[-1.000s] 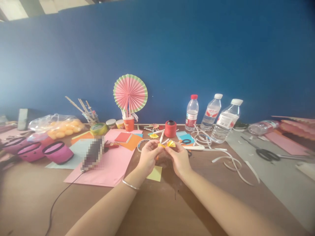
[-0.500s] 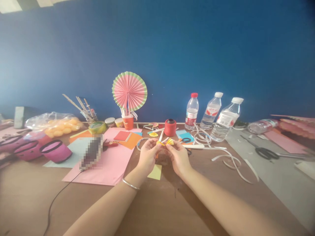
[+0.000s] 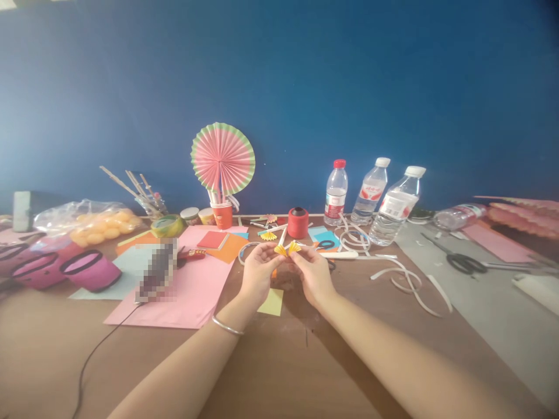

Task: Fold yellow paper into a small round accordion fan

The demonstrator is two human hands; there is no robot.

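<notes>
Between my two hands are small pleated yellow paper fans, held up above the brown table. My left hand (image 3: pixel 258 272) is closed on the left yellow paper fan (image 3: pixel 280 249), pinching it with thumb and fingers. My right hand (image 3: pixel 315 274) pinches the right yellow paper fan (image 3: pixel 294 248), close beside the first. Whether the two pieces are joined cannot be made out. Below my hands lies a pale yellow paper square (image 3: pixel 271 302). Another pleated yellow fan (image 3: pixel 268 235) rests just beyond, near a red spool (image 3: pixel 298 223).
A watermelon-patterned paper fan (image 3: pixel 222 159) stands in a red cup (image 3: pixel 221 216). Water bottles (image 3: pixel 335 198) line the back right, near curled white strips (image 3: pixel 410 285) and black scissors (image 3: pixel 466 263). Pink paper (image 3: pixel 192 297) and magenta bands (image 3: pixel 91 271) lie left.
The two yellow fans have come closer together and show more of their pleats. The whole view has shifted slightly, so the things on the table appear further left.
</notes>
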